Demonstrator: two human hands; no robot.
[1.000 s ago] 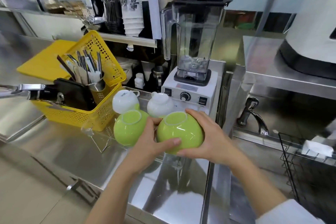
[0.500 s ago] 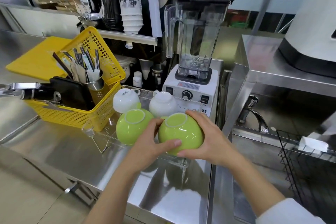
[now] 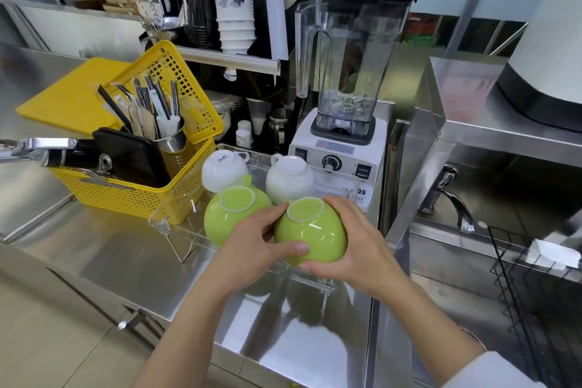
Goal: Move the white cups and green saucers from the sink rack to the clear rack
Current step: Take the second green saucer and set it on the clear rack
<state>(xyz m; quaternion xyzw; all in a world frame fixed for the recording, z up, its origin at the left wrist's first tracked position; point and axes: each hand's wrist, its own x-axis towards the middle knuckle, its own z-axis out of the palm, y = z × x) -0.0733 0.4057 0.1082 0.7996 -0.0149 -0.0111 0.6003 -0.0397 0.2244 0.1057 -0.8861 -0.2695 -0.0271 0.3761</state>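
A clear rack (image 3: 176, 225) stands on the steel counter in front of the blender. Two white cups (image 3: 222, 171) (image 3: 288, 179) sit upside down at its back. A green saucer (image 3: 231, 214) rests upside down at its front left. Both hands hold a second green saucer (image 3: 310, 236), also upside down, at the rack's front right. My left hand (image 3: 258, 246) grips its left side with the thumb across the front. My right hand (image 3: 356, 246) wraps its right side. The black wire sink rack (image 3: 516, 277) is at the right edge.
A yellow basket (image 3: 132, 189) with a cutlery cup and a black item sits left of the clear rack, touching it. A blender (image 3: 343, 123) stands directly behind. A tap (image 3: 453, 198) and sink lie to the right. The counter's front edge is close below my forearms.
The hands and the green saucer have stayed almost in place at the rack's front right. The camera view has shifted slightly; nothing was let go.
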